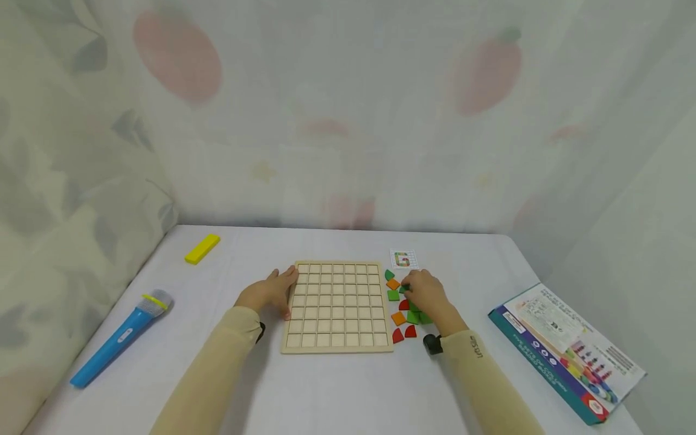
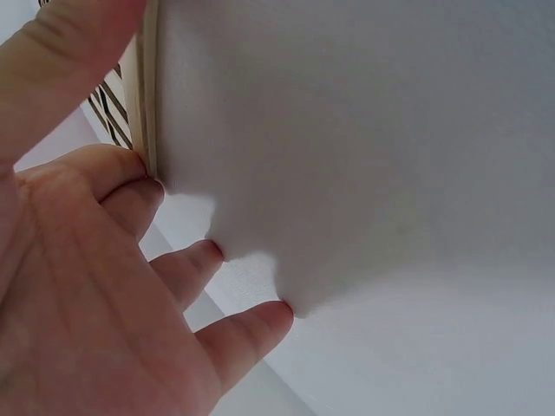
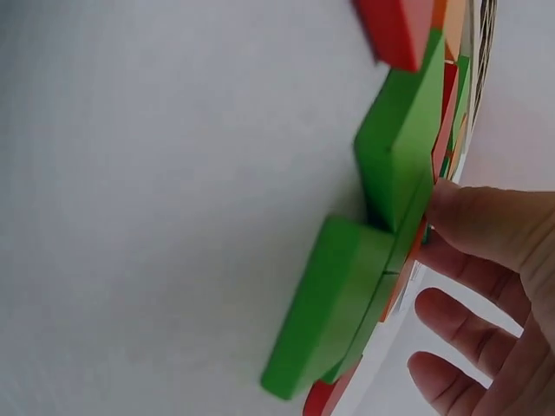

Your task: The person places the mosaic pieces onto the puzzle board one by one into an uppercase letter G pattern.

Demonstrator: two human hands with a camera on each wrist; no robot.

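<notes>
A square wooden grid board [image 1: 337,350] lies flat on the table. My left hand [image 1: 270,291] is at its left side with fingers spread; in the left wrist view the thumb and index finger touch the board's edge [image 2: 149,95], while other fingertips rest on the white cloth. To the right of the board, my right hand [image 1: 429,295] reaches down into a group of coloured pieces. Its thumb and index finger pinch a small dark green piece [image 1: 403,289], mostly hidden by the fingers. Around it lie green squares [image 3: 329,295], orange squares [image 1: 399,318] and red quarter-circles [image 1: 410,331].
A small pattern card [image 1: 403,259] lies behind the pieces. Far right is a printed game box [image 1: 568,350]. On the left are a blue toy microphone [image 1: 122,338] and a yellow block [image 1: 202,249]. Curtains hang behind and beside the table.
</notes>
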